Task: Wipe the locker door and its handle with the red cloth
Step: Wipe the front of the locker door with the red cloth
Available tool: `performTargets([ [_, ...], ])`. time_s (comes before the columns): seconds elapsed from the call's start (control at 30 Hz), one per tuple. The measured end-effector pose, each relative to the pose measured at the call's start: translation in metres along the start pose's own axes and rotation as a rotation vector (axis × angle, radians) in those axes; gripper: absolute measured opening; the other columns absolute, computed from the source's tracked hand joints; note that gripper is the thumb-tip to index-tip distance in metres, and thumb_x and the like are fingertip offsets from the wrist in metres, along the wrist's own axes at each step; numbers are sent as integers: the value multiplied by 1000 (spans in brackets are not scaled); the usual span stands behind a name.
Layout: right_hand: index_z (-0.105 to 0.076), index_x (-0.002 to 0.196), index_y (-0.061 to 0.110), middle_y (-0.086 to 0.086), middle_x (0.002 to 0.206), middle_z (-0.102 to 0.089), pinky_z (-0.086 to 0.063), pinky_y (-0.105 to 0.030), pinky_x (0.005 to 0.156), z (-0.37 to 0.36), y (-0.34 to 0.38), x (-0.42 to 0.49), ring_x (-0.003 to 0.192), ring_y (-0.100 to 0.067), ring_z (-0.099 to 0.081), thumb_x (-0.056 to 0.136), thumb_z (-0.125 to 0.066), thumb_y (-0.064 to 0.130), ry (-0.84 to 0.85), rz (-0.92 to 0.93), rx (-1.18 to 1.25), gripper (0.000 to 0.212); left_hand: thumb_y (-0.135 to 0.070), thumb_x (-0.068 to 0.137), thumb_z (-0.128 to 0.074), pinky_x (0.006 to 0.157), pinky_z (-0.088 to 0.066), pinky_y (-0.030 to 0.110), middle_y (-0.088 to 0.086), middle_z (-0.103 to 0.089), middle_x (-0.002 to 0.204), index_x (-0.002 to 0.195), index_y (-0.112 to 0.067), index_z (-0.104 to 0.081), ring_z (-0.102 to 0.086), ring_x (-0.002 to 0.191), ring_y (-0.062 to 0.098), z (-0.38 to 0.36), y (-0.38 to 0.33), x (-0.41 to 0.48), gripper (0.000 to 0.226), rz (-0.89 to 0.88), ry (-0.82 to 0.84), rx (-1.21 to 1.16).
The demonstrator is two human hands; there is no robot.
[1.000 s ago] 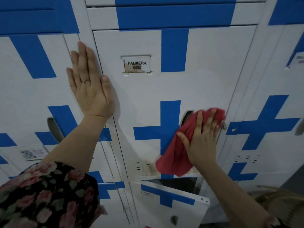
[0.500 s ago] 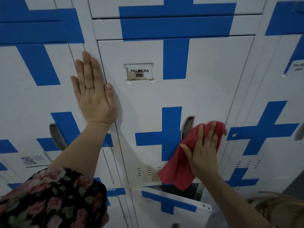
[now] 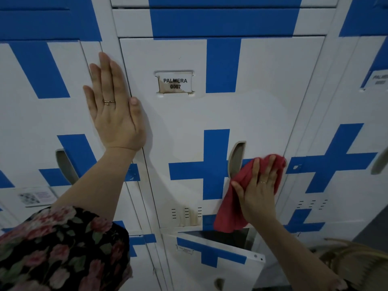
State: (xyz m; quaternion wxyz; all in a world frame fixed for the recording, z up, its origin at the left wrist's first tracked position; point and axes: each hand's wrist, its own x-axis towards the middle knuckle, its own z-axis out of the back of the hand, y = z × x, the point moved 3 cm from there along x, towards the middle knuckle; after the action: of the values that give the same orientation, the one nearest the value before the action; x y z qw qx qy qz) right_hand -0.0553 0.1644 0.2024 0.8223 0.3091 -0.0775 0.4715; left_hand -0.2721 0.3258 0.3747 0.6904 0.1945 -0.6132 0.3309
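The white locker door (image 3: 184, 122) with blue cross stripes carries a label reading PALMERA 0007. Its recessed handle (image 3: 237, 156) sits at the right of the lower blue cross. My right hand (image 3: 260, 192) presses the red cloth (image 3: 233, 202) flat against the door just right of and below the handle; the cloth's lower part hangs loose. My left hand (image 3: 114, 106) lies flat, fingers up, on the frame at the door's left edge, holding nothing.
Similar lockers stand to the left (image 3: 31, 122) and right (image 3: 344, 127). Below, a lower locker door (image 3: 212, 261) hangs ajar, tilted outward. A woven basket-like object (image 3: 357, 261) shows at the bottom right. My floral sleeve (image 3: 58, 250) fills the lower left.
My right hand and the cloth slid slightly right and down, uncovering the handle recess. The left hand stayed planted; the view shifted a little upward.
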Motion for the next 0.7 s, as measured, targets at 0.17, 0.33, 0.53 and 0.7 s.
performTargets([
  [0.17, 37, 130, 31, 8, 136, 47, 28, -31, 103, 17, 8, 17, 127, -15, 40, 83, -9, 65, -126, 23, -8, 73, -31, 93, -14, 114, 7, 30, 24, -20, 150, 143, 3, -19, -12, 139, 35, 1, -1, -1, 61, 14, 11, -7],
  [0.33, 36, 130, 34, 9, 135, 45, 23, -31, 103, 34, 19, 32, 127, -14, 40, 86, -17, 58, -192, 22, 12, 72, -32, 93, -14, 114, 7, 31, 25, -21, 150, 143, 3, -20, -12, 139, 35, 0, -1, 0, 61, 15, 8, -13],
  [0.53, 39, 125, 42, 17, 131, 51, 19, -40, 103, -8, -7, -7, 124, -8, 42, 78, 3, 71, 7, 26, 97, 65, -32, 94, -13, 113, 8, 29, 26, -21, 149, 142, 4, -20, -12, 139, 36, 1, -1, -1, 61, 6, 9, -9],
  [0.7, 32, 128, 43, 19, 132, 47, 21, -37, 105, 29, 32, 28, 125, -8, 41, 89, -15, 47, -231, 102, 145, 61, -31, 94, -14, 113, 8, 29, 28, -22, 148, 142, 5, -21, -13, 138, 37, 2, -3, -1, 61, 0, -5, -20],
])
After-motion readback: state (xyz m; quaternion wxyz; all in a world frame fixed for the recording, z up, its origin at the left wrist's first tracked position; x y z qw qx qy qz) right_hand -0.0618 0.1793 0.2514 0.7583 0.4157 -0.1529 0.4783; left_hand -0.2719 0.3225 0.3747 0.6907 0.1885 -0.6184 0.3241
